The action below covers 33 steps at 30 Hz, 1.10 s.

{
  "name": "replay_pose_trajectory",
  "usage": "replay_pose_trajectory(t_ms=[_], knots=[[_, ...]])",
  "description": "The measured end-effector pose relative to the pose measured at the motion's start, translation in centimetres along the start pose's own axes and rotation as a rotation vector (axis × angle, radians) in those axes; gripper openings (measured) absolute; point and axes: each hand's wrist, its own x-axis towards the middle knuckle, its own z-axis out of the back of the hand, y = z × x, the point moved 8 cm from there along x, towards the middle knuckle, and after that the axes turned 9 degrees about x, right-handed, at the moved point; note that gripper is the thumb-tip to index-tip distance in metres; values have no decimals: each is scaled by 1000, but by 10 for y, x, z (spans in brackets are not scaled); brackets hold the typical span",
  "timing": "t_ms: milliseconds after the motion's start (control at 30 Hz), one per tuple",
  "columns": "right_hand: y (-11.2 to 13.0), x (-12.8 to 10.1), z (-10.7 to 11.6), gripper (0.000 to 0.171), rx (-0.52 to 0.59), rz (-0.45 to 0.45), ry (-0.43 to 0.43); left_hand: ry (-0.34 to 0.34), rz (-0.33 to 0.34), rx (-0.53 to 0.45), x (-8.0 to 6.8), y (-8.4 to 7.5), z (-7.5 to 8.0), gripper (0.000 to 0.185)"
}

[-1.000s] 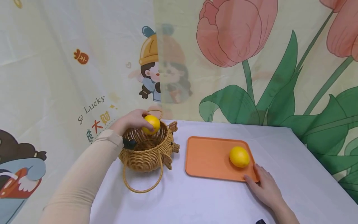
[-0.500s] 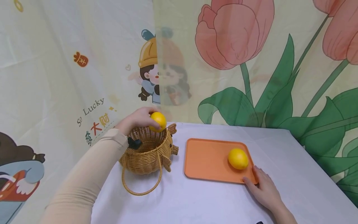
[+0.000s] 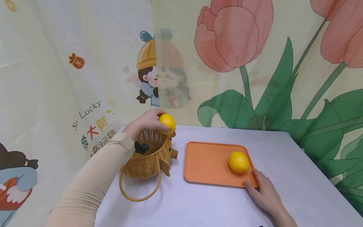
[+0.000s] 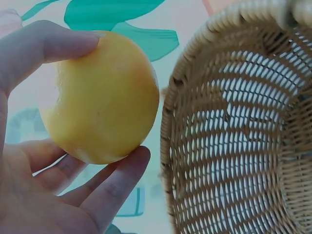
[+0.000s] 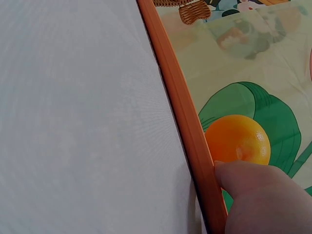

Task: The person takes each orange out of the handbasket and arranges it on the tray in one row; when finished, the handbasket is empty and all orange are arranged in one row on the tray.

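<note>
Thumb and fingertips of my left hand (image 3: 150, 120) pinch a round yellow citrus fruit (image 3: 167, 123) above the far right rim of a pig-shaped wicker basket (image 3: 143, 167). Up close in the left wrist view, this fruit (image 4: 102, 97) is smooth and lies just outside the basket's woven wall (image 4: 219, 112). My right hand (image 3: 265, 190) holds the near right corner of an orange tray (image 3: 207, 164), thumb at the front edge and fingers along the side. On the tray's right part sits a second yellow citrus fruit (image 3: 238, 162). In the right wrist view the thumb (image 5: 263, 190) presses the tray's rim (image 5: 178, 97).
The basket's looped handle (image 3: 139, 200) hangs down in front onto the white tablecloth (image 3: 170, 208). A printed cloth backdrop (image 3: 113, 41) rises behind the table. The basket's snout and ear point toward the tray, with a gap of tablecloth between.
My left hand has carried the fruit from over the basket's opening rightward to its far right rim. My right hand keeps its place at the tray's corner. The head view has shifted slightly.
</note>
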Motion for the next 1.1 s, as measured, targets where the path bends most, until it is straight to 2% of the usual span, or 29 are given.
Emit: replay_pose_trajectory(t_ms=[267,567,700,967,1100], knots=[[1,-1,-1,92,-9,1,-20,16,-4,5,6,-12,-7,84],[0,0,-1,93,-14,-18,-11,31,-43,-140,13,-26,-21,79],[0,0,-1,93,-19,-25,-9,12,-42,-121,16,-31,-23,82],[-1,0,-1,94,-17,-31,1,21,-38,-145,17,-39,-29,86],[0,0,-2,95,-15,-34,9,13,-46,-120,19,-42,-33,85]])
